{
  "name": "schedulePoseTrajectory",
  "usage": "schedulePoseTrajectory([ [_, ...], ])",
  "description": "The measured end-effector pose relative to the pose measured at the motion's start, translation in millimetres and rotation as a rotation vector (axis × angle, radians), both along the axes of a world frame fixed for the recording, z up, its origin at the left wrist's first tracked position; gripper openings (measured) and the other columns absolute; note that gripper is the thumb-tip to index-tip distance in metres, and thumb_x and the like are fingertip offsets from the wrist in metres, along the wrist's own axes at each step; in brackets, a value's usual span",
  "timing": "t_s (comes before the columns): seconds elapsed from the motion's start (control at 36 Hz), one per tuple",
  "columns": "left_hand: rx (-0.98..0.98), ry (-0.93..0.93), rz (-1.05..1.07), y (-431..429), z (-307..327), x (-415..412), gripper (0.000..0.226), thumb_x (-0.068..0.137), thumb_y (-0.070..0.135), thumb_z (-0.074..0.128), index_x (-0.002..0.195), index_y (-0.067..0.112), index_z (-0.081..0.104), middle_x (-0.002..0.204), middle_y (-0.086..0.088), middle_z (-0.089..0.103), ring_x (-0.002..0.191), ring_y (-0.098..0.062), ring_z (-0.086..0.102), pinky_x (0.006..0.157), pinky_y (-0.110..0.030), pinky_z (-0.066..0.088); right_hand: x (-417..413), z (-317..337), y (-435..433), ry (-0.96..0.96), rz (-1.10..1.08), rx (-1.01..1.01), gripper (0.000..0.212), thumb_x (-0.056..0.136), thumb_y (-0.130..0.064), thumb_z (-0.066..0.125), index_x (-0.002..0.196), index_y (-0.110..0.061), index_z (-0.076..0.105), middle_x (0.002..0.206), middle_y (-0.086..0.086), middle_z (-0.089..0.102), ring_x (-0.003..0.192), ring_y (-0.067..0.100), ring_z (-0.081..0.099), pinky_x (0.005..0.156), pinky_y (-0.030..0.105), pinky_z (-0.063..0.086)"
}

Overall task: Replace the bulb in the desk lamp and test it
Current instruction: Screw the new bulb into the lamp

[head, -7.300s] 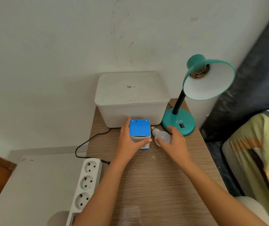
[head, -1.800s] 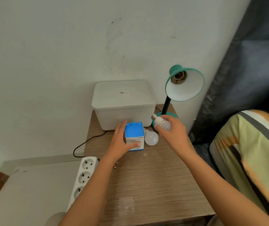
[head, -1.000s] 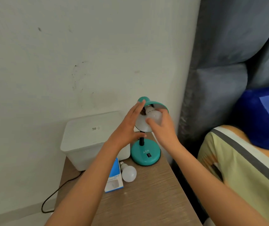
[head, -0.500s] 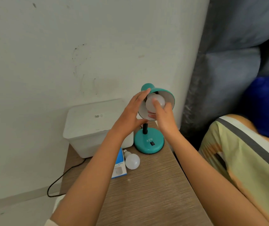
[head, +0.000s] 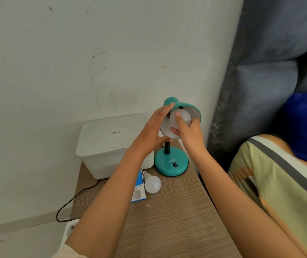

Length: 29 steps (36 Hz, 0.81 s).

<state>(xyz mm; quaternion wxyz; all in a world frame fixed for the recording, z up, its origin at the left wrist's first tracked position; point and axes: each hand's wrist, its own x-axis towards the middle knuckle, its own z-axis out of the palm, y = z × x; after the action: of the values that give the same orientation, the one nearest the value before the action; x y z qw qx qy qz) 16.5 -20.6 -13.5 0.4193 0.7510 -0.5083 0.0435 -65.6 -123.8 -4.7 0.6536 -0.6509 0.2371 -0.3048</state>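
A teal desk lamp stands on its round base (head: 171,164) at the far right of the wooden table (head: 167,220). My left hand (head: 151,133) cups the left rim of the teal shade (head: 188,107), thumb under it near the black neck. Inside the shade sits a white bulb (head: 183,116), gripped by the fingers of my right hand (head: 190,133); its screw end is hidden. A second white bulb (head: 151,183) lies on the table beside a blue bulb box (head: 139,190), partly behind my left forearm.
A white lidded plastic bin (head: 109,144) stands against the wall behind the box. A black cord (head: 74,200) runs off the table's left edge to a white power strip (head: 68,228). A grey curtain (head: 260,71) and bedding (head: 279,183) lie right of the table.
My right hand lifted a bulb from the table into the lamp shade and my left hand left the blue box for the shade rim. Over the last half second the grip barely shifts.
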Motion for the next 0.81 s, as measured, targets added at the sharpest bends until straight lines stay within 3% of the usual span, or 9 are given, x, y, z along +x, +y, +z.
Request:
schedulePoseTrajectory([
  [0.06,0.000,-0.005,0.004,0.7,-0.4,-0.1,0.097,0.071,0.007,0.078,0.138,0.041,0.017,0.146,0.002,0.032,0.127,0.004,0.028,0.098,0.003,0.020,0.9,-0.2,-2.6,0.027,0.006,0.055,0.053,0.089,-0.047,0.049,0.129,-0.012,0.042,0.114,0.002,0.056,0.096,0.016,0.064,0.085,0.035,0.055],
  [0.14,0.002,0.001,0.002,0.7,-0.7,-1.2,0.099,0.071,0.005,0.078,0.139,0.043,0.017,0.147,0.003,0.032,0.126,0.005,0.028,0.098,0.002,0.021,-0.2,-0.3,0.3,0.018,-0.030,-0.045,0.050,0.088,-0.041,0.055,0.126,-0.012,0.040,0.112,-0.001,0.053,0.106,0.018,0.057,0.093,0.038,0.051],
  [0.25,-0.005,0.004,0.004,0.0,-0.2,-2.5,0.097,0.071,0.005,0.078,0.138,0.040,0.017,0.146,0.001,0.032,0.124,0.006,0.027,0.097,0.004,0.020,0.4,0.7,-1.8,-0.024,0.042,0.151,0.053,0.090,-0.040,0.053,0.129,-0.008,0.041,0.122,0.006,0.054,0.097,0.014,0.060,0.095,0.038,0.052],
  [0.36,0.003,-0.004,0.006,0.2,-1.8,-2.5,0.100,0.070,0.003,0.078,0.139,0.042,0.016,0.147,0.002,0.031,0.125,0.008,0.025,0.098,0.004,0.018,-1.6,-3.1,-2.1,0.006,-0.029,-0.023,0.054,0.084,-0.039,0.061,0.127,-0.012,0.043,0.122,0.004,0.055,0.108,0.017,0.055,0.094,0.034,0.048],
  [0.44,0.000,0.003,0.005,0.6,-0.8,-3.6,0.099,0.070,0.002,0.077,0.137,0.042,0.016,0.144,0.005,0.031,0.123,0.010,0.024,0.097,0.005,0.017,-2.2,-3.0,-3.8,0.022,0.015,0.041,0.051,0.084,-0.042,0.059,0.123,-0.012,0.047,0.119,0.004,0.058,0.106,0.017,0.057,0.093,0.035,0.050],
  [0.5,0.006,0.007,0.003,0.0,-0.3,-4.1,0.100,0.070,0.002,0.077,0.137,0.043,0.016,0.144,0.005,0.031,0.123,0.010,0.025,0.097,0.005,0.017,-3.7,-2.2,-3.0,-0.005,-0.037,-0.032,0.053,0.085,-0.040,0.060,0.128,-0.013,0.043,0.121,0.000,0.055,0.108,0.012,0.054,0.093,0.029,0.047],
  [0.61,0.002,0.013,0.008,-0.5,-1.0,-3.9,0.101,0.069,0.002,0.078,0.138,0.043,0.015,0.147,0.002,0.031,0.125,0.007,0.026,0.098,0.004,0.018,-4.1,-4.7,-2.9,0.016,-0.088,-0.208,0.048,0.087,-0.038,0.059,0.124,-0.011,0.045,0.113,-0.001,0.054,0.101,0.013,0.054,0.076,0.016,0.044],
  [0.72,0.006,0.004,0.016,-0.2,-1.6,-3.4,0.101,0.070,0.003,0.078,0.136,0.045,0.014,0.147,0.002,0.031,0.124,0.008,0.025,0.098,0.004,0.018,-3.4,-3.9,-3.3,0.018,-0.107,-0.223,0.055,0.085,-0.044,0.058,0.127,-0.012,0.044,0.119,-0.003,0.053,0.110,0.013,0.053,0.090,0.026,0.046],
  [0.81,0.001,0.005,0.018,-0.5,-1.8,-2.9,0.101,0.070,0.004,0.078,0.137,0.044,0.015,0.147,0.001,0.031,0.125,0.008,0.025,0.098,0.004,0.018,-3.0,-6.9,-2.5,0.040,-0.099,-0.320,0.052,0.085,-0.040,0.061,0.125,-0.011,0.045,0.115,-0.004,0.053,0.102,0.010,0.053,0.079,0.017,0.044],
])
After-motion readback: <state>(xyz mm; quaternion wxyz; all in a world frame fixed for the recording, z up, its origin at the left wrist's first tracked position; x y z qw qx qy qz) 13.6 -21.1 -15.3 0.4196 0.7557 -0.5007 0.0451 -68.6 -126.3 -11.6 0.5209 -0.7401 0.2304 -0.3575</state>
